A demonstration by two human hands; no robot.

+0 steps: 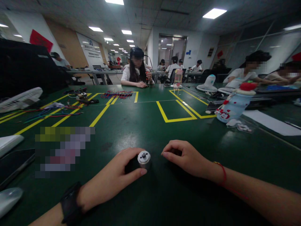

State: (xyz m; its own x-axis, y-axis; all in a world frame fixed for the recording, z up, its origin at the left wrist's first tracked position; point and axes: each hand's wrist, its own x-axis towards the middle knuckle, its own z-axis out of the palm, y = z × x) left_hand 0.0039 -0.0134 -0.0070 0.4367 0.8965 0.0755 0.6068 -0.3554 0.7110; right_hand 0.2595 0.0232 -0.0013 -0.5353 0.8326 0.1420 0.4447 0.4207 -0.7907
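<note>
Desk (150,125): dark green, marked with yellow tape lines, in a long room under ceiling light panels; other people sit at its far side. Coloured wires (117,94) lie far left; a white bottle (231,105) with a red cap stands to the right.

Left hand (113,179): palm down, grip wrapped around a small metal motor (143,158) at the near desk centre, silver end showing.

Right hand (188,158): resting just beside it, fingers curled loosely; contents cannot be told.
</note>
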